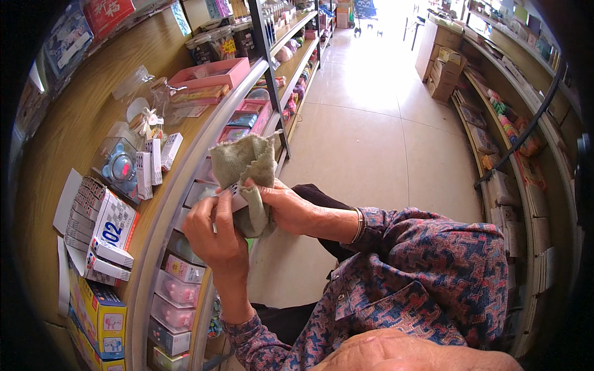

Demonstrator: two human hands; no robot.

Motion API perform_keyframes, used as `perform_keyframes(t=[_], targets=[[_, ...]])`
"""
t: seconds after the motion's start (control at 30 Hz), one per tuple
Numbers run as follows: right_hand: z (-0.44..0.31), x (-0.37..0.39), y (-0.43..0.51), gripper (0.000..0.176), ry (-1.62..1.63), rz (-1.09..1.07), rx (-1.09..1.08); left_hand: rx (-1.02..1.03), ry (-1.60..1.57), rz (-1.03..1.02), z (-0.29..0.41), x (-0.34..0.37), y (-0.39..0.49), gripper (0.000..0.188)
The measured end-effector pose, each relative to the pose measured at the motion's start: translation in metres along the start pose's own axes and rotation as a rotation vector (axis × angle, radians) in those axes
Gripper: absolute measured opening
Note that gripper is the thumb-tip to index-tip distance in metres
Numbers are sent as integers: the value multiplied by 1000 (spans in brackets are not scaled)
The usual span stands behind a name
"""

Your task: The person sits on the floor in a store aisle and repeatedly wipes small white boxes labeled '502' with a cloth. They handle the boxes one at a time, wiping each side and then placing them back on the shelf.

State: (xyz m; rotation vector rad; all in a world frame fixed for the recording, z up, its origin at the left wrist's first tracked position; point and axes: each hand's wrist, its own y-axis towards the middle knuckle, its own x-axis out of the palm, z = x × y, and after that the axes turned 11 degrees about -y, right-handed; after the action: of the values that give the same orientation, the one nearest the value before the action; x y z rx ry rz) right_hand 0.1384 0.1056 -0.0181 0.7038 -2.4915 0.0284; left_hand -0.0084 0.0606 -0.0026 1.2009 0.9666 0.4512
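My left hand (214, 227) grips a small white glue box (237, 198) near its end, above the shelf's front edge. Part of the box is hidden by the fingers and by a frayed grey-green cloth (243, 160). My right hand (292, 204), with a bracelet at the wrist, pinches the cloth against the box. On the shelf to the left, several slim glue boxes (145, 174) stand upright. Close by lies an opened Super Glue carton (113, 222) with rows of similar boxes inside, two of them lying loose across its front.
A clear case with a blue bear-shaped item (121, 166) sits behind the upright boxes. Farther along are a pink tray (211, 74) and lidded jars (222, 44). Yellow and blue boxes (100, 320) stand near me. Stocked shelving (524, 153) lines the aisle's other side, beyond the tiled floor (352, 139).
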Motion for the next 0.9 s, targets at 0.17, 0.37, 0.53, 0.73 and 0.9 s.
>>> perform_keyframes(t=[0.17,0.37,0.53,0.73,0.9], targets=[[-1,1,0,32,35,107,36,2,-43,-17,4,-5,0,31],[4,-4,4,27,40,75,34,-55,-188,-50,0,-21,6,28],[7,-3,3,28,-7,50,-30,-202,-373,-97,0,-31,9,31],[0,-12,-2,32,-409,-22,-243,-295,-520,-142,-1,-32,9,33],[-1,-12,-6,33,-594,-80,-450,-450,-686,-171,-5,-39,7,30]])
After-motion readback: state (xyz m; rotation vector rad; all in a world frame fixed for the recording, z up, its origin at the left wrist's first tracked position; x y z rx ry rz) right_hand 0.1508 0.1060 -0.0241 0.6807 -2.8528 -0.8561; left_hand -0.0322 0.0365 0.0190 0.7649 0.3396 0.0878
